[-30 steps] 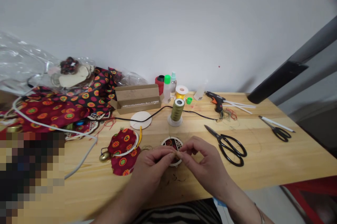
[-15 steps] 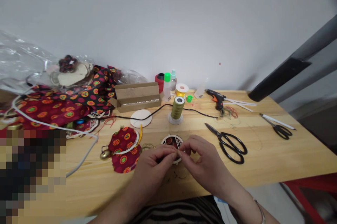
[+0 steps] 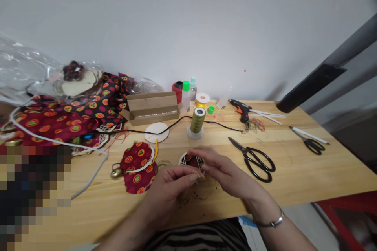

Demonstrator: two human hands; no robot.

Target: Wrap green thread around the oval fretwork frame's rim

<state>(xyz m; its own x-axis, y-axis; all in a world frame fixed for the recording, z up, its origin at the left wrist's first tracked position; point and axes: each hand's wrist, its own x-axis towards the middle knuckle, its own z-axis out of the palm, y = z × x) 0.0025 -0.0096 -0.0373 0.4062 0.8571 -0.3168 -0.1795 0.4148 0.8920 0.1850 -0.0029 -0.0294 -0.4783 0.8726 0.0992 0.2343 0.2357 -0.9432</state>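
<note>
A small round white lattice ornament with red patterned fabric (image 3: 190, 160) lies near the front of the wooden table (image 3: 309, 172). My right hand (image 3: 224, 170) curls over it, fingers closed on its right edge. Just below and left, my left hand (image 3: 173, 184) has thumb and fingers pinched together right by the ornament; what they pinch is too small to make out. Dark thread scraps lie under both hands. A red fabric disc on a white ring (image 3: 137, 164) with a brass bell (image 3: 117, 172) sits to the left.
Large black scissors (image 3: 255, 159) lie right of my hands, smaller scissors (image 3: 309, 143) further right. Behind stand an olive thread spool (image 3: 197, 122), glue gun (image 3: 241, 110), bottles (image 3: 186, 96), cardboard box (image 3: 151, 107) and wooden disc (image 3: 157, 132). Red patterned cloth (image 3: 55, 119) and plastic pile up left.
My right hand has shifted up and left onto the ornament and taken its edge. My left hand has dropped slightly, its pinch kept. The view has tilted a little.
</note>
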